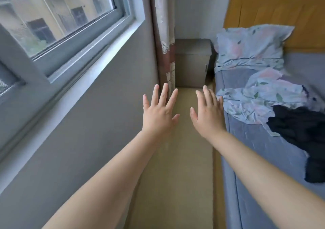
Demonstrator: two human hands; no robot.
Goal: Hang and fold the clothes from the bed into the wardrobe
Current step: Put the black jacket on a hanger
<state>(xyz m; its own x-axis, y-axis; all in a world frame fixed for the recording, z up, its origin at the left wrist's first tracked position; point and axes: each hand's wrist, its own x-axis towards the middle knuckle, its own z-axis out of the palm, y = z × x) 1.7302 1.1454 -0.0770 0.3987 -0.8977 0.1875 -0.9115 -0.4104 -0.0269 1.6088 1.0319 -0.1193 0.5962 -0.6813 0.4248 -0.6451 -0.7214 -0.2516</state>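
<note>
Your hands are out, holding nothing.
Your left hand (159, 111) and right hand (205, 113) spread wide beside the grey-sheeted bed's (249, 151) left edge; crumpled black clothes (297, 132) lie near its right edge.

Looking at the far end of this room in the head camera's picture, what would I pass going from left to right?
window → curtain → bedside cabinet → pillow

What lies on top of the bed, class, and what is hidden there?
On the bed lie a flowered pillow, a crumpled flowered cloth and a dark garment touching it. Anything beneath the cloth and garment is covered.
</note>
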